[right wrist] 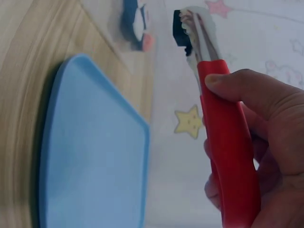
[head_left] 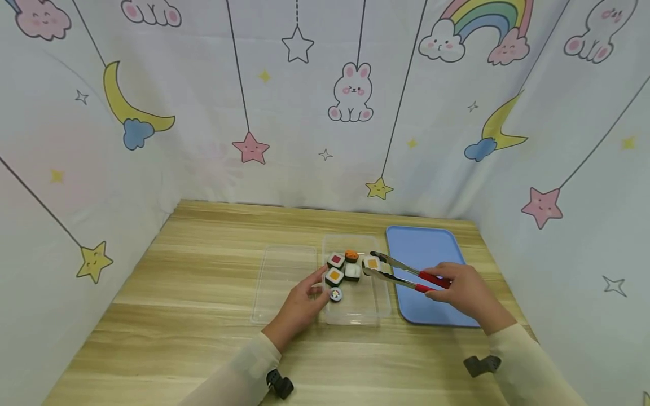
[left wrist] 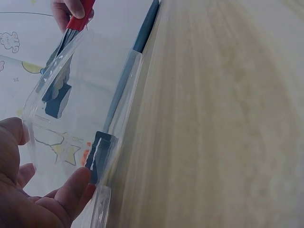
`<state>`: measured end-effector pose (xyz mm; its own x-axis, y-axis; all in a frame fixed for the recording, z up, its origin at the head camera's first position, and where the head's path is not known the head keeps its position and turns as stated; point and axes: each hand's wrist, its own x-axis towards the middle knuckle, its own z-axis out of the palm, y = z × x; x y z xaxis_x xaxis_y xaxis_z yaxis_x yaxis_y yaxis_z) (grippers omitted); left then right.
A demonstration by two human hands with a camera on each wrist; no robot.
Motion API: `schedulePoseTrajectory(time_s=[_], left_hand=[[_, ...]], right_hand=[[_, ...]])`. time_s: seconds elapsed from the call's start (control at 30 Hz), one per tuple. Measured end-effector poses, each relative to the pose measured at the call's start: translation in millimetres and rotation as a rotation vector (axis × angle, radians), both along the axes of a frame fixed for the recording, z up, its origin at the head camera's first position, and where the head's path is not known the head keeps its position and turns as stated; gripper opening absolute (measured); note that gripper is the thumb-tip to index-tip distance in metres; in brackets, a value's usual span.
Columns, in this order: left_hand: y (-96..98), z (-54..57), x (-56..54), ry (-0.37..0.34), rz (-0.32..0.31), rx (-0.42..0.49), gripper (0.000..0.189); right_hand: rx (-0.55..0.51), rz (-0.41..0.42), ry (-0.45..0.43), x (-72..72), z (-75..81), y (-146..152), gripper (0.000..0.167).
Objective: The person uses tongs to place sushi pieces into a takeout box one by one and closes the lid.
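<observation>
My right hand [head_left: 467, 290] grips red-handled tongs [right wrist: 228, 142], thumb on top of the handle in the right wrist view. Between the black tips of the tongs is a toy sushi roll [head_left: 372, 263] with a yellow centre, lifted over the right side of a clear plastic container [head_left: 355, 310]. My left hand [head_left: 303, 301] holds the container's left side, thumb and fingers at its wall. Inside, at the left, are a red-centred roll [head_left: 336, 260], a yellow-centred roll [head_left: 334, 276], an orange-topped piece [head_left: 351, 256], a white-topped piece [head_left: 352, 273] and a small round roll [head_left: 336, 294].
A blue tray [head_left: 431, 248] lies right of the container, under the right hand and tongs. Left of the container lies a clear plastic lid [head_left: 284, 270], partly behind the left hand. The wooden table [head_left: 203, 265] is bordered by printed white curtains [head_left: 304, 169] at the back and sides.
</observation>
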<state>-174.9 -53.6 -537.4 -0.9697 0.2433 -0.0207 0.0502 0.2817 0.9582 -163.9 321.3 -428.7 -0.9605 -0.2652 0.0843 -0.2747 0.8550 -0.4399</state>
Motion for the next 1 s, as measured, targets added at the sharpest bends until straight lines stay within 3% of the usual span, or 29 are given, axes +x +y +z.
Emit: schedulePoseTrajectory(time_s=[0.47, 1.0], left_hand=[[0.4, 2.2, 1.0, -0.008, -0.001, -0.001, 0.062], [0.8, 2.8, 1.4, 0.0, 0.001, 0.004, 0.062]], right_hand=[[0.145, 0.229, 0.006, -22.1, 12.9, -33.7, 0.037], [0.284, 0.26, -0.103, -45.1, 29.4, -64.6, 0.035]])
